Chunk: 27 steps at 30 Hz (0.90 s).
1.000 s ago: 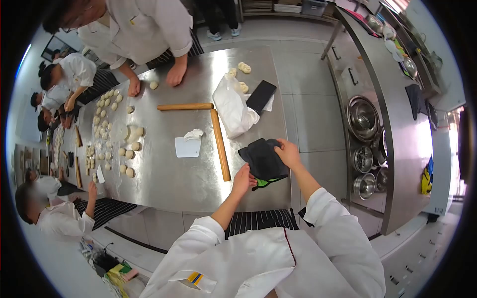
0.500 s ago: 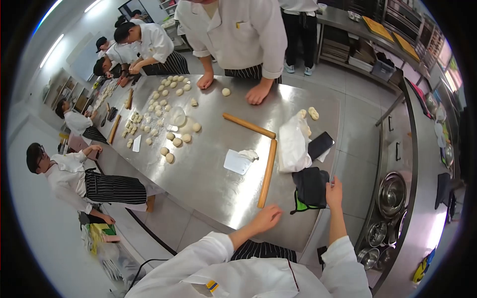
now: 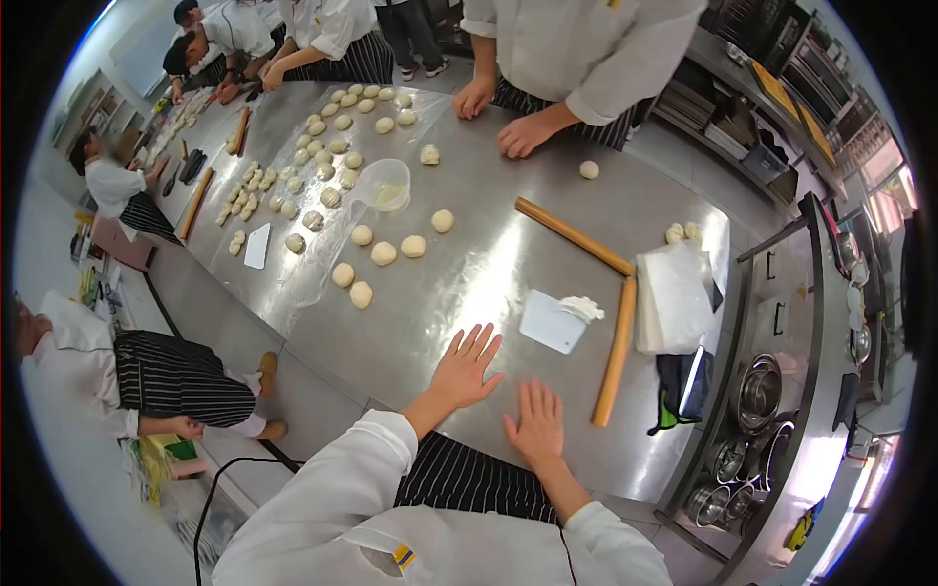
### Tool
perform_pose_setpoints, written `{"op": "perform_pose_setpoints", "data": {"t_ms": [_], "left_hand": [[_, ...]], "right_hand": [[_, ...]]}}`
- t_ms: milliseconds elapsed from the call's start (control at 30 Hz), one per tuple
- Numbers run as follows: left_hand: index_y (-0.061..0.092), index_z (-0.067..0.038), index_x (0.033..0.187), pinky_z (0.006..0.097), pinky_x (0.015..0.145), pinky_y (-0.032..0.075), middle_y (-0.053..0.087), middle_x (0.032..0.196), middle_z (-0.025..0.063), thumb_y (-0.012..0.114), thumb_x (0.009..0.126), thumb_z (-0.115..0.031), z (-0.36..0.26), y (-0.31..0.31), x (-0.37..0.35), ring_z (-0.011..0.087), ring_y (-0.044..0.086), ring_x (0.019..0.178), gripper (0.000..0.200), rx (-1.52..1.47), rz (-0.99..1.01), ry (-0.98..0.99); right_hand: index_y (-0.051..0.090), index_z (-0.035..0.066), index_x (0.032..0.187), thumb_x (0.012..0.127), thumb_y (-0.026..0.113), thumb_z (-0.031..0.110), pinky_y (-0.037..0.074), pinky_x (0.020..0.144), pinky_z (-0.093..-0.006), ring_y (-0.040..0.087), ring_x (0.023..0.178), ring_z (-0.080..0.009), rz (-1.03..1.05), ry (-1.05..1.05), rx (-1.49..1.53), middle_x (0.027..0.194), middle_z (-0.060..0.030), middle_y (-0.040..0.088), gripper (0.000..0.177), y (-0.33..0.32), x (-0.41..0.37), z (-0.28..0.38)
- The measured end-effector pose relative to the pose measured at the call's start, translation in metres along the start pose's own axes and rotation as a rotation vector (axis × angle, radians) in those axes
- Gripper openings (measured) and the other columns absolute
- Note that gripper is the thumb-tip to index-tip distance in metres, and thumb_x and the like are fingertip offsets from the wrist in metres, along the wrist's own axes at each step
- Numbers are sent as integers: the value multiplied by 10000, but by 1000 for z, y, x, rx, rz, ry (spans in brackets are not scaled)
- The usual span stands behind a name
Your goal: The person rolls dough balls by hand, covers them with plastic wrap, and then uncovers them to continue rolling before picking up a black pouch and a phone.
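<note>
My left hand (image 3: 464, 371) is over the near part of the steel table (image 3: 469, 244), palm down, fingers spread, holding nothing. Beside it, my right hand (image 3: 535, 422) is also open and bare, its fingertips slightly blurred. The closest thing to both is a white dough scraper (image 3: 547, 330) with a white, crumpled lump (image 3: 583, 309) at its corner. To the right lies a wooden rolling pin (image 3: 614, 356), meeting a second rolling pin (image 3: 574, 235) end to end. Several dough balls (image 3: 384, 254) sit left of and beyond my hands.
A white bag (image 3: 674, 298) and a black pouch with green trim (image 3: 681, 396) lie at the table's right. A clear bowl (image 3: 384, 186) stands among dough pieces. Across the table a person rests both hands (image 3: 528, 133) on it, near a dough ball (image 3: 588, 170). Another person (image 3: 176, 376) stands left.
My right hand has left the black pouch and moved left over the table, fingers now spread. My left hand has opened out flat. The view has shifted, and the person opposite has moved their hands.
</note>
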<state>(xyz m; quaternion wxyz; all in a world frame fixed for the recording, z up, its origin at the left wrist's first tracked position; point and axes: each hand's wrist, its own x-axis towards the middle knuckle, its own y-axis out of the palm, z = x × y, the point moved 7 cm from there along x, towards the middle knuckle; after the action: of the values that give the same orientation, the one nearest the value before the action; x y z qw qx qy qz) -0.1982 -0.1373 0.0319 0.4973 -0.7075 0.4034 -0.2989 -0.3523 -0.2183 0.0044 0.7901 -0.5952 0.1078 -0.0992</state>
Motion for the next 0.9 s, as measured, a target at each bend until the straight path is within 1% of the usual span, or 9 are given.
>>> {"op": "perform_pose_setpoints", "data": {"t_ms": [133,300,367,467,567,600,667,733,900], "left_hand": [[430,-32,1517,522,1217,247,354,1608,190,590,964,-428,79,-25,-22,369,323,1487,698,-33,-70,-25],[380,18,1527,512,1224,239,320,1624,200,610,947,-413,140,-37,-110,357,309,1499,759,-60,-19,-164],[328,22,1549,504,1237,213,297,1636,200,607,949,-390,154,-41,-143,356,286,1513,780,-11,2,-338],[312,23,1556,538,1237,175,260,1639,236,589,960,-393,161,-31,-168,413,241,1515,778,1,-39,-399],[312,10,1563,590,1225,144,228,1639,271,568,971,-418,146,-35,-141,469,207,1510,774,132,-69,-393],[321,-3,1565,624,1213,133,214,1637,287,557,976,-441,135,-31,-128,497,194,1503,771,243,-49,-389],[341,-30,1565,664,1194,111,220,1632,298,531,983,-486,112,-27,-77,515,194,1494,764,182,-58,-224],[338,-52,1573,659,1199,104,226,1630,298,508,991,-514,91,-17,-13,497,187,1505,761,204,-50,-182],[324,56,1543,581,1239,118,243,1624,294,437,1026,-495,40,12,101,444,196,1522,764,194,-123,59]], "right_hand": [[339,-63,1532,954,560,487,144,1243,-553,215,1520,-434,-1,134,-110,1636,-229,279,828,4,61,34],[340,-74,1530,981,518,467,151,1248,-529,207,1527,-415,-75,17,-55,1641,-240,263,791,19,190,133],[348,-70,1529,991,504,460,155,1249,-519,216,1529,-398,-96,27,-13,1640,-235,268,771,31,184,168],[382,17,1542,1000,495,448,205,1239,-503,280,1514,-331,-9,-127,37,1639,-172,308,701,38,121,192],[424,106,1536,980,538,426,256,1219,-517,338,1483,-319,31,-55,-4,1623,-126,350,651,36,14,150],[421,107,1538,977,552,408,249,1221,-521,334,1485,-327,45,51,-20,1626,-129,345,650,32,-17,118],[406,97,1546,973,570,374,227,1226,-531,320,1490,-349,63,271,-64,1633,-140,331,657,22,-84,48],[388,76,1554,972,573,347,202,1230,-543,299,1496,-377,-14,435,-86,1636,-155,321,668,5,-131,-15],[370,35,1553,965,574,348,180,1233,-554,271,1507,-392,-129,587,-142,1631,-194,310,696,-12,-117,-40]]}}
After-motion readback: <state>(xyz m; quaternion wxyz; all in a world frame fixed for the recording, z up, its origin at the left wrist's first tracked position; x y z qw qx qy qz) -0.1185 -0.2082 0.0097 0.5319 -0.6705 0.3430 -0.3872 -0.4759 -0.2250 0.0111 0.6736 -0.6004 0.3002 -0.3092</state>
